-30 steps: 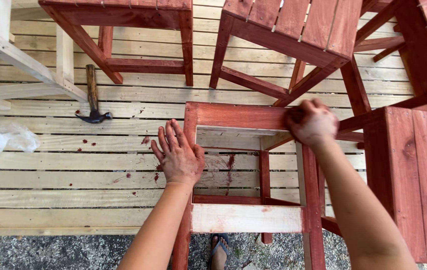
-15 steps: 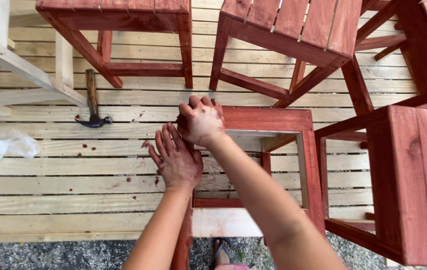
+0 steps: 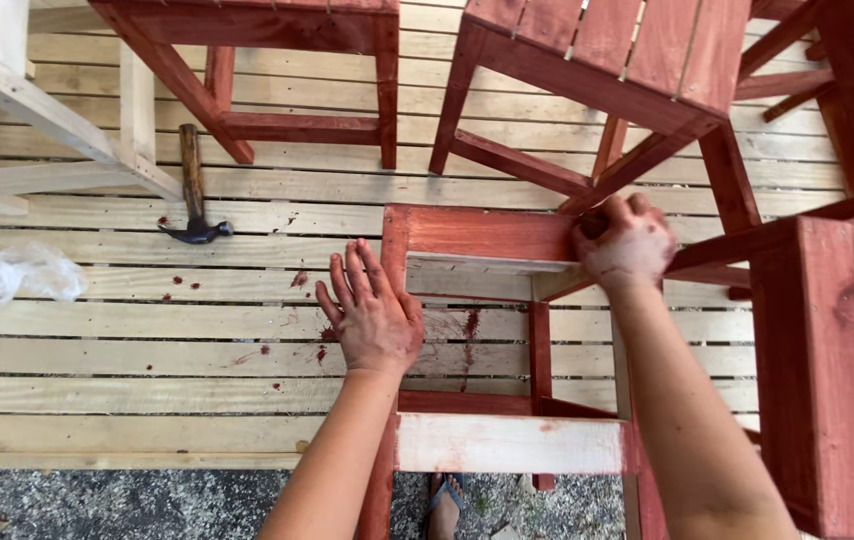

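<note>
Half-stained stool frame (image 3: 487, 235) on pale slatted platform (image 3: 127, 345): left hand (image 3: 375, 318) spread flat against near-left corner post, right hand (image 3: 625, 243) fisted, contents hidden, at top rail's far-right end.

Slatted wood deck (image 3: 97, 330) w/ hammer (image 3: 193, 190), clear plastic bag (image 3: 7, 280), red-stained stools (image 3: 507, 330).

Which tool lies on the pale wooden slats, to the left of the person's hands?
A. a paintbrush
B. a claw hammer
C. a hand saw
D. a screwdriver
B: a claw hammer with a wooden handle and a dark head lies on the slats, left of the left hand.
</note>
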